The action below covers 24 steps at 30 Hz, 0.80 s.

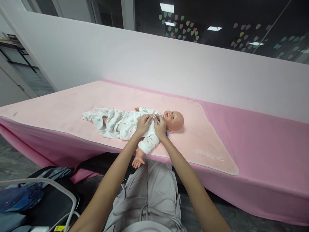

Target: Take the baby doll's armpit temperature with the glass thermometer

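A baby doll (175,121) lies on its back, its head to the right. It wears a white printed baby jacket (130,121) and matching trousers (109,117). Both my hands meet at the upper chest, just below the doll's chin. My left hand (144,123) has its fingers pinched on the jacket's front edge. Close beside it, my right hand (160,125) pinches the jacket near the neck. My fingers cover the exact spot they grip, so a fastening there cannot be made out. One doll arm (139,158) hangs over the table's near edge.
A peach mat (193,145) lies under the doll on a pink cloth-covered table (260,145). Behind it stands a white wall (149,64) with dark windows above. At lower left is a black chair (58,196) with bags on it.
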Tool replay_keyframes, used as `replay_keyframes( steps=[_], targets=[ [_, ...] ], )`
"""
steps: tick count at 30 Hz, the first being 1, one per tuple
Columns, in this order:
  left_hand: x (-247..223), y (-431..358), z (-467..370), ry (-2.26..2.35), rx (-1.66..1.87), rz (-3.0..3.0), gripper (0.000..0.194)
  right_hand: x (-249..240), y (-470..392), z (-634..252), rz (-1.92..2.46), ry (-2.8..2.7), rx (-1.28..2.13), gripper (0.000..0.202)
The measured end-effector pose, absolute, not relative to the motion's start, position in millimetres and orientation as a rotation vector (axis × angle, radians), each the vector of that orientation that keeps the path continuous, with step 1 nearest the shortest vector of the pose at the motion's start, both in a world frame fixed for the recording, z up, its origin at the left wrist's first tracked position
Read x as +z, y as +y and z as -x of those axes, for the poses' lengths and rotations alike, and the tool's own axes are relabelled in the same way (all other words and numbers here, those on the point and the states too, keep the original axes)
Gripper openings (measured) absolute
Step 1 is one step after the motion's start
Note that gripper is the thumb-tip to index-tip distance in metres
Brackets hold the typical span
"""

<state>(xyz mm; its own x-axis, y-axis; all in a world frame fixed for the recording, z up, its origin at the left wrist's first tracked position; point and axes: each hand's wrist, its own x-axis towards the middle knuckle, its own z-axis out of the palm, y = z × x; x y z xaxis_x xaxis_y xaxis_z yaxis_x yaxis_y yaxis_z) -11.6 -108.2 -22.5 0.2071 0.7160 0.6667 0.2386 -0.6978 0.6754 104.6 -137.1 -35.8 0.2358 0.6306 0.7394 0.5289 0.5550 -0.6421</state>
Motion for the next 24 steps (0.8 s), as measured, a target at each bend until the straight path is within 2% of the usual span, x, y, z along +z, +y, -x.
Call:
replay_keyframes(
  steps=[7,13,17,21,24],
  targets=[
    [-21.2,-113.3,11.5,0.941,1.498,-2.121,0.026,-37.1,-137.5,-104.8,1.071,-1.409,0.055,0.021],
    [-18.8,-116.4,12.2,0.946,1.499,-2.116,0.027,-37.1,-138.2,-102.2,1.069,-1.339,0.035,0.033],
    [-18.0,-120.3,12.9,0.949,1.483,-2.137,0.017,-37.9,-137.7,-102.2,1.089,-1.356,0.033,0.034],
    [-17.6,-125.4,11.4,1.046,1.497,-2.186,0.027,-38.2,-138.5,-102.6,1.132,-1.367,0.011,0.032],
    [-16.8,-127.6,10.7,1.065,1.490,-2.201,0.024,-37.0,-140.0,-102.6,1.151,-1.374,0.001,0.028]
  ],
)
